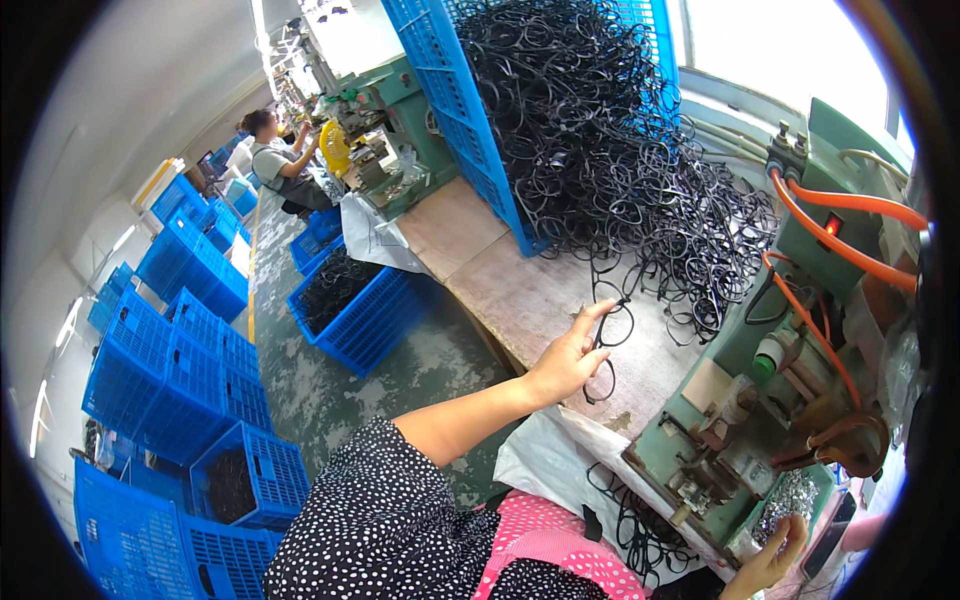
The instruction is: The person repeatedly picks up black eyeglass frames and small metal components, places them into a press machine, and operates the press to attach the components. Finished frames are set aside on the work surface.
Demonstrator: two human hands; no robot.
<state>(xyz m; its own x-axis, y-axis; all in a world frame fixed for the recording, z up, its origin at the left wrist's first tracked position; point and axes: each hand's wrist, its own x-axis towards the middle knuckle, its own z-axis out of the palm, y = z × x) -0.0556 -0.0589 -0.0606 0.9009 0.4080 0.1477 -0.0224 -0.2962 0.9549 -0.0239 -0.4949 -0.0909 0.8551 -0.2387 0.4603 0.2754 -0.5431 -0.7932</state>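
My left hand (568, 366) pinches a black eyeglass frame (618, 325) over the worktable (480, 255), its round rims hanging past my fingertips. Just beyond lies a big tangled heap of black eyeglass frames (600, 130), spilling out of a tipped blue crate (468, 125) onto the table. At the lower right my right hand (768, 568) is beside a green tray (826, 492) of small shiny metal parts (788, 503). Its fingers are curled together; whatever they may hold is too small to make out.
A green bench machine (690, 440) with orange hoses (850, 245) stands on the right. More black frames (645, 535) lie on white cloth by my lap. Blue crates (170, 370) are stacked on the left; another crate (365, 325) sits beside the table. A person (280, 160) works farther back.
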